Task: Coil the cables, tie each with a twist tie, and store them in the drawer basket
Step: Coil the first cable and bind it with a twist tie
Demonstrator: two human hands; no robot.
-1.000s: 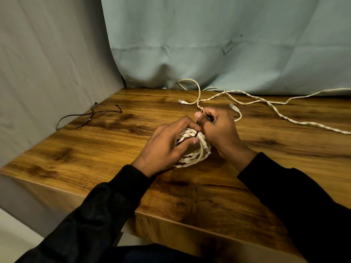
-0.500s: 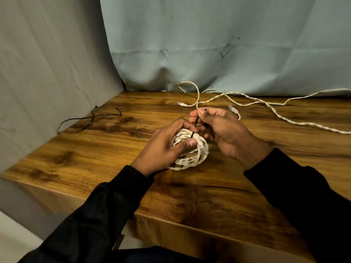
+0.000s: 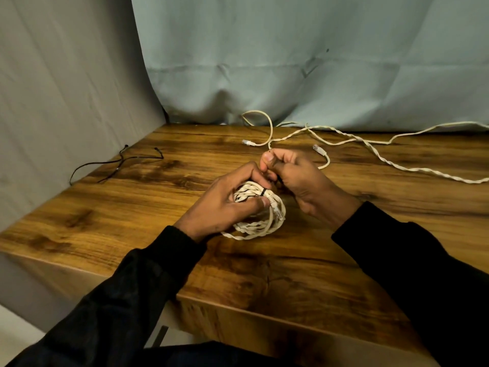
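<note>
The coiled cable (image 3: 260, 210) sits on the desk (image 3: 264, 274) in the left hand's (image 3: 225, 202) grip. Behind and right of that grip lies the loose cable (image 3: 370, 152); well left, spare twist ties (image 3: 116, 165).

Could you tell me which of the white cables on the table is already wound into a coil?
The white coil gripped by the left hand, a black tie around it. The other white cable sprawls loose near the backdrop.

Cream braided cable coil (image 3: 260, 223), black twist tie (image 3: 263, 192) (thin), brown woodgrain table (image 3: 291, 282)
</note>
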